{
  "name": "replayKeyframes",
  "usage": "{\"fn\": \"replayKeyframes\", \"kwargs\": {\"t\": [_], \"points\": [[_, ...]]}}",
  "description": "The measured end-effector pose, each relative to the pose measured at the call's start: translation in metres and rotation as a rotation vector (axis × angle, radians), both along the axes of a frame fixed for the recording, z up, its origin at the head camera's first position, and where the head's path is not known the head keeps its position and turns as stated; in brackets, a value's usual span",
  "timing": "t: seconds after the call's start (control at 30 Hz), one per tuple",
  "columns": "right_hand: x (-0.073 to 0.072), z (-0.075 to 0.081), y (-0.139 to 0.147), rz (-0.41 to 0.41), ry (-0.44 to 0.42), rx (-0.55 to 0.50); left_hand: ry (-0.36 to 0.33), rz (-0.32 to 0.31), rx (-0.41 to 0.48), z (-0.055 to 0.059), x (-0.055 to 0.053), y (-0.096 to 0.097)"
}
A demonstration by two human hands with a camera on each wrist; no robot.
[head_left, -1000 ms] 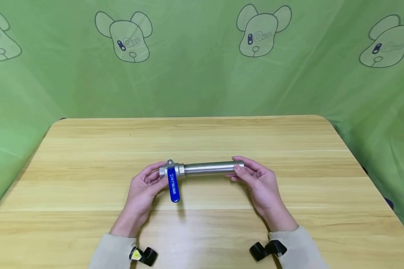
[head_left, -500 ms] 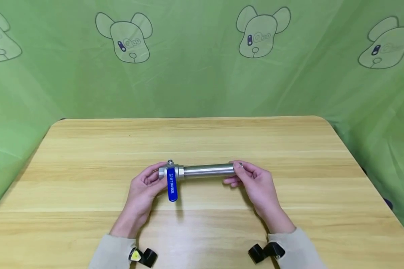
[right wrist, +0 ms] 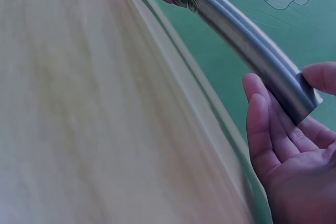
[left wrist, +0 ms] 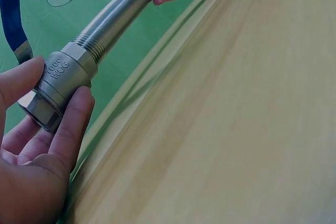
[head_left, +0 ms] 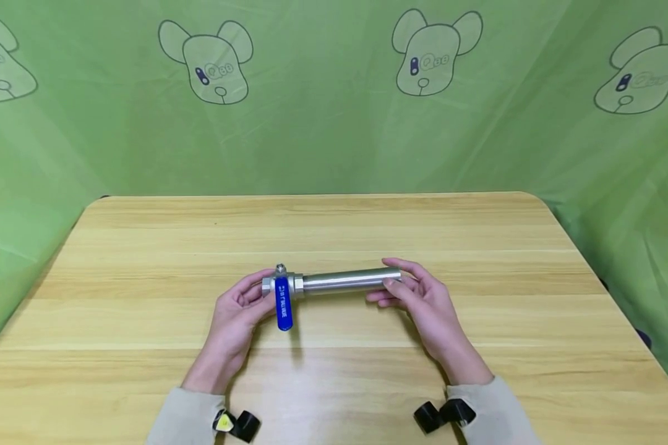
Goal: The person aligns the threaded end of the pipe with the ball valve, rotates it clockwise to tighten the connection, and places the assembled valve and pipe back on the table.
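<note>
A steel ball valve point(head_left: 297, 283) with a blue lever handle point(head_left: 283, 304) is held up over the table in my left hand point(head_left: 239, 315). In the left wrist view, thumb and fingers pinch the valve body point(left wrist: 62, 74), marked "1000 WOG". A straight metal pipe point(head_left: 342, 281) extends rightward from the valve, its thread point(left wrist: 90, 45) partly visible at the joint. My right hand point(head_left: 431, 312) is at the pipe's free end. The right wrist view shows its thumb point(right wrist: 320, 77) on one side of the pipe point(right wrist: 257, 51) and curled fingers point(right wrist: 257, 124) along the other.
Beneath both hands lies a wood-grain table point(head_left: 334, 228) with rounded far corners. Green cloth point(head_left: 323, 136) printed with cartoon heads hangs behind it and at the sides. Each sleeve cuff carries a black wrist device point(head_left: 442, 415).
My right thumb has slid down the near side of the pipe's end, and the index finger has lifted above it. The blue handle has swung slightly left. My left hand keeps its grip.
</note>
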State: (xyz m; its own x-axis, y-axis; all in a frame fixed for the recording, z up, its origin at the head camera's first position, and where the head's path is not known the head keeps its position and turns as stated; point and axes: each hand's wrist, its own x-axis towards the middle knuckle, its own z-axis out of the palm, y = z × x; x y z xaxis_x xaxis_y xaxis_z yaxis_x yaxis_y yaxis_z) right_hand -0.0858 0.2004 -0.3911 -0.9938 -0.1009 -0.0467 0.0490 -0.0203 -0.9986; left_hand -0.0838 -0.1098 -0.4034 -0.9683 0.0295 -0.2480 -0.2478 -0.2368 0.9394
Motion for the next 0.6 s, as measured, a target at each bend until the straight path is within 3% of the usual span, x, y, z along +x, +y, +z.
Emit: {"fn": "replayKeyframes", "kwargs": {"t": [0.4, 0.6], "points": [[-0.0015, -0.0026, 0.0005, 0.007, -0.038, 0.025, -0.002, -0.003, 0.017, 0.001, 0.0004, -0.001], [-0.0002, -0.0022, 0.0007, 0.001, -0.017, 0.054, -0.001, 0.0, 0.021, 0.0007, 0.0005, -0.0002]]}}
